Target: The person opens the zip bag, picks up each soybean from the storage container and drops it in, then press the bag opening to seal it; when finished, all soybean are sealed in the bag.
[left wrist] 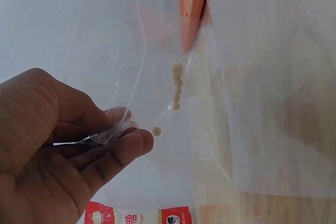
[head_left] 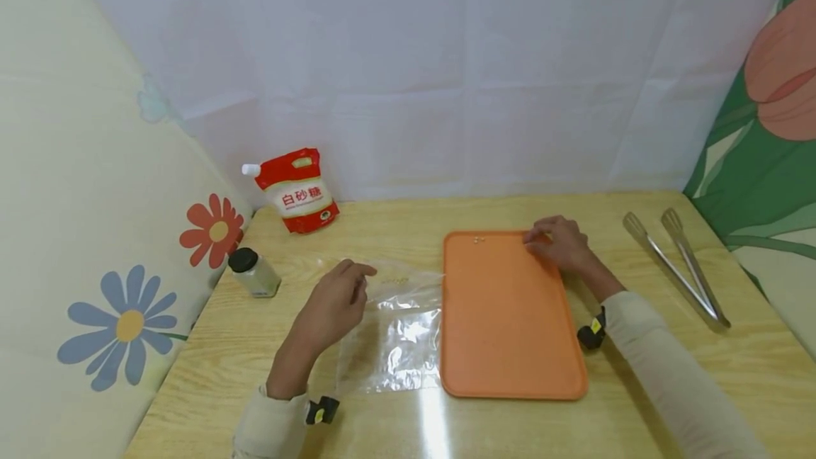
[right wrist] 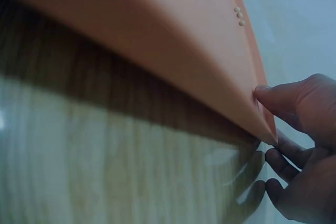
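My left hand (head_left: pixel 331 307) pinches the upper part of a clear zip bag (head_left: pixel 408 349) between thumb and fingers. Inside the bag, several small round beige beads or beans (left wrist: pixel 177 90) form a row, with a single one near my fingertips. To the bag's right is an orange tray (head_left: pixel 510 324), its left side meeting the bag's edge. My right hand (head_left: pixel 562 243) grips the tray's far right corner, thumb on the upper face and fingers underneath. Three small pale pieces (right wrist: pixel 239 16) of the same kind sit along the tray's far rim.
A red and white sugar pouch (head_left: pixel 299 193) with a white cap stands at the back left. In front of it, a small jar (head_left: pixel 258 276) with a black lid leans left. Metal tongs (head_left: pixel 685 271) lie spread on the right. A white cloth (head_left: pixel 408 91) hangs behind the wooden table.
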A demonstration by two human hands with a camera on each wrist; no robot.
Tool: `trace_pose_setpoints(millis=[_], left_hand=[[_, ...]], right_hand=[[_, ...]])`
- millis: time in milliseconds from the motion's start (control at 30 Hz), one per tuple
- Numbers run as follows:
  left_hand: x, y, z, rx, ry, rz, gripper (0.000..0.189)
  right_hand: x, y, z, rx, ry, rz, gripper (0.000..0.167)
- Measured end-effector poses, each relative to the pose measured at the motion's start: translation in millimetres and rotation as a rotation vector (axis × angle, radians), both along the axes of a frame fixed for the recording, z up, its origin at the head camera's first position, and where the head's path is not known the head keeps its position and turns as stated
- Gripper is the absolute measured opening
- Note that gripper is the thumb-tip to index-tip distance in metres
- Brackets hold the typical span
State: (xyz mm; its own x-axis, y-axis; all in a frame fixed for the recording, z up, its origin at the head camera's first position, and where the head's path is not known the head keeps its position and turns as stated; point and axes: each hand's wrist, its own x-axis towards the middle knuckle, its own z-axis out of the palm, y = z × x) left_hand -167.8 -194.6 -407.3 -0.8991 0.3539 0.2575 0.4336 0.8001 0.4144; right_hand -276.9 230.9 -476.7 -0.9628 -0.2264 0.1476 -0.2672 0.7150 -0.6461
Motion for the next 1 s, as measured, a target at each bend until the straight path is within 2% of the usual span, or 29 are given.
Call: trace_pose_setpoints(millis=[433,733,1000], left_hand=[[-0.2,-0.8,-1.9,0.012,-0.002,0.003,0.026],[1.9,-1.7,-2.4,0.009,-0.023,0.010,0.026],[1.0,-2.2,-1.2,0.001,-0.003,-0.009,0.026]], right_hand=[[2.4,-2.3,-0.4,0.056,0.031,-0.008,0.014],[5.9,-4.2,-1.5,0.114,0.055,0.021,0.014],[9.3,-6.4,6.2,0.136,0.062,0.055,0.018]])
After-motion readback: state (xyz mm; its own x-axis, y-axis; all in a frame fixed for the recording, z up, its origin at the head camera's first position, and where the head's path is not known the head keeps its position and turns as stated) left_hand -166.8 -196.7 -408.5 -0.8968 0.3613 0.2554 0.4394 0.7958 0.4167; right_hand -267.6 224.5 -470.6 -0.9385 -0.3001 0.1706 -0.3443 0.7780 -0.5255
